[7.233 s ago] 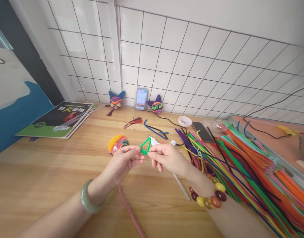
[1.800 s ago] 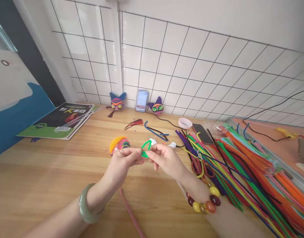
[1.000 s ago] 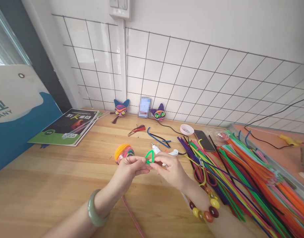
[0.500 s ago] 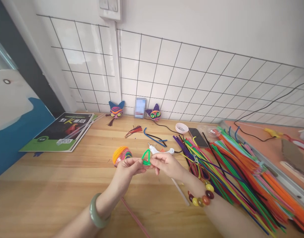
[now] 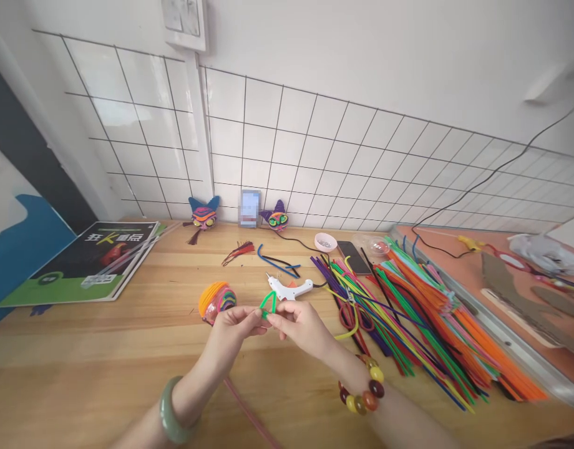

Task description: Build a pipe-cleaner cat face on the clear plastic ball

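A green pipe cleaner (image 5: 273, 301), bent into a small triangle, is pinched between both hands above the wooden table. My left hand (image 5: 243, 321) grips its lower left corner with thumb and fingers. On its lower right side, my right hand (image 5: 294, 321) closes thumb and fingers round it. Just behind the hands lies a white glue gun (image 5: 291, 288), its nozzle toward the upper left. A ball partly wrapped in orange and multicoloured strands (image 5: 216, 300) rests behind my left hand.
Bundles of coloured pipe cleaners (image 5: 408, 312) and red-handled scissors (image 5: 357, 317) lie on the right. Farther back are a phone (image 5: 353, 257), a pink bowl (image 5: 325, 242) and two decorated masks (image 5: 204, 214). A book (image 5: 88, 259) lies at the left; a pink stick (image 5: 249, 411) lies in front.
The view has shifted, so most things appear farther left. Both hands still hold the green triangle; my right hand's fingers now sit nearer its bottom edge and closer to my left hand.
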